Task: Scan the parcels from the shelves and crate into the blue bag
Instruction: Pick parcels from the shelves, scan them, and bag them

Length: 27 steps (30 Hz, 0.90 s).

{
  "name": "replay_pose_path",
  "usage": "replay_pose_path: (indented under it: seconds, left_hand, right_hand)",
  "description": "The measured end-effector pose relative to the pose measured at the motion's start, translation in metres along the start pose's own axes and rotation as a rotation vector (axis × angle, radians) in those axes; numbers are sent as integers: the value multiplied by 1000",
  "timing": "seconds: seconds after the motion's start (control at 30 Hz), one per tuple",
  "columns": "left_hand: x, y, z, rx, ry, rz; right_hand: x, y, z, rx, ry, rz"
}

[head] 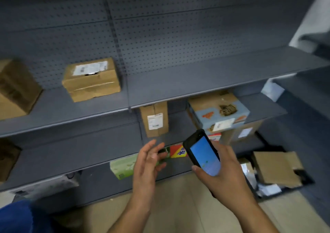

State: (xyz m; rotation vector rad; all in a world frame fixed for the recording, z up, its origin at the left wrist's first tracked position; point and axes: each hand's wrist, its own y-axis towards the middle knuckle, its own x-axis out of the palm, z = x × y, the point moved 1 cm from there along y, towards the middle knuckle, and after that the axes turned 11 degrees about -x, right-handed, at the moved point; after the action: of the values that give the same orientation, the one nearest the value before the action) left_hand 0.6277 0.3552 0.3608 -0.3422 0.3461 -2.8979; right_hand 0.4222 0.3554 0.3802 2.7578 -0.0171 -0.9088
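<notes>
Grey pegboard shelves [214, 83], cardboard parcels [92, 80] (right hand [226, 172] grips scanner [202, 152]).

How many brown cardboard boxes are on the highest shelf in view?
2. One box sits at the left edge, partly cut off by the frame; the labelled box sits to its right, near the upright post. More may lie beyond the left edge.

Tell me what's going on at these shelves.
A person is scanning parcels at grey shelves. The right hand grips a handheld scanner with its blue screen lit. The left hand is open and empty, hovering before the lower shelves. More parcels lie in a black crate on the floor, and a blue bag shows at lower left.
</notes>
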Motion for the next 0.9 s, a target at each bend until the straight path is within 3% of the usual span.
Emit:
replay_pose_path:
  seconds: [0.33, 0.67, 0.9]
  left_hand:
    - [129, 64, -47, -145, 120, -258]
    - [281, 182, -80, -341, 203, -588]
    - [366, 268, -85, -391, 256, -684]
  right_hand:
    - [-64, -5, 87, 245, -59, 169]
    - [-144, 53, 172, 509, -247, 341]
    - [-189, 83, 210, 659, -343, 440]
